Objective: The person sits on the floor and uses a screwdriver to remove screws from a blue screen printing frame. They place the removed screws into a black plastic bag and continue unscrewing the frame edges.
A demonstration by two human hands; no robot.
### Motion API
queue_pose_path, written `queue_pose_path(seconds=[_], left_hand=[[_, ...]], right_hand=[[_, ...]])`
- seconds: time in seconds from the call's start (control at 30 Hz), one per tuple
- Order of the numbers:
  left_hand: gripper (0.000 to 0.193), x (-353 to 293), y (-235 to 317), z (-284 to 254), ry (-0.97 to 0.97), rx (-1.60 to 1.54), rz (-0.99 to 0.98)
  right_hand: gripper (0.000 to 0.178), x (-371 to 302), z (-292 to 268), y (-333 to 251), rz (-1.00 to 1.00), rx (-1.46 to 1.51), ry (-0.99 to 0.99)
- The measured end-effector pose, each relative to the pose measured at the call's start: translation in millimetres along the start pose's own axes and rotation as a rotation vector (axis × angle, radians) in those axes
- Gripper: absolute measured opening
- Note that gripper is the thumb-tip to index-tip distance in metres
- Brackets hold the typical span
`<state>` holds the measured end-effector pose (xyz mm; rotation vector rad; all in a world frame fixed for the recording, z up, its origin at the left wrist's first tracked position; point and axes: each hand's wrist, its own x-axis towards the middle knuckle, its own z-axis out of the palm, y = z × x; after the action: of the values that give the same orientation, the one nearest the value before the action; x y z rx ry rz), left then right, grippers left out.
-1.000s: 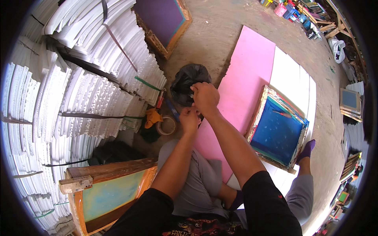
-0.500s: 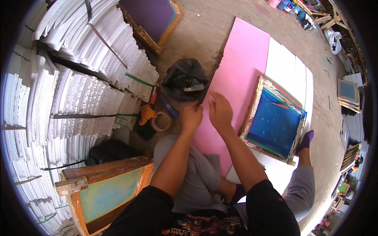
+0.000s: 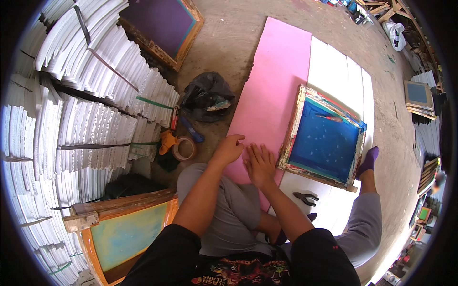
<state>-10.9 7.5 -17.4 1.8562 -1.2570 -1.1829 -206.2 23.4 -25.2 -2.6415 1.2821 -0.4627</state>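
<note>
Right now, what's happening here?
A person's right hand is spread flat on a pink sheet; the left hand is curled at its left edge, and whether it grips anything is unclear. A blue framed screen lies to the right, pliers rest nearer the person, and a black bag sits beyond the left hand.

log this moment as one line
left hand: curled, at pink sheet edge | right hand: palm down on pink sheet | blue-mesh frame: right of hands | pliers: on white sheet | black bag: on floor
</note>
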Motion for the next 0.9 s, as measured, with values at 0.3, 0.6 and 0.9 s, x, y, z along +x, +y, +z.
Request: queue_pose_path(seconds=[0.3, 0.6, 0.9], left_hand=[[0.036, 2, 3, -2, -0.024, 0.008, 0.013], [0.035, 2, 7, -4, 0.014, -0.108, -0.006], [0.031, 6, 4, -9, 0.151, -0.200, 0.013]], right_hand=[[0.038, 32, 10, 21, 0.096, 0.193, 0.124], [0.008, 39, 32, 16, 0.150, 0.077, 0.279], [0.016, 47, 37, 10, 0.118, -0.145, 0.206]])
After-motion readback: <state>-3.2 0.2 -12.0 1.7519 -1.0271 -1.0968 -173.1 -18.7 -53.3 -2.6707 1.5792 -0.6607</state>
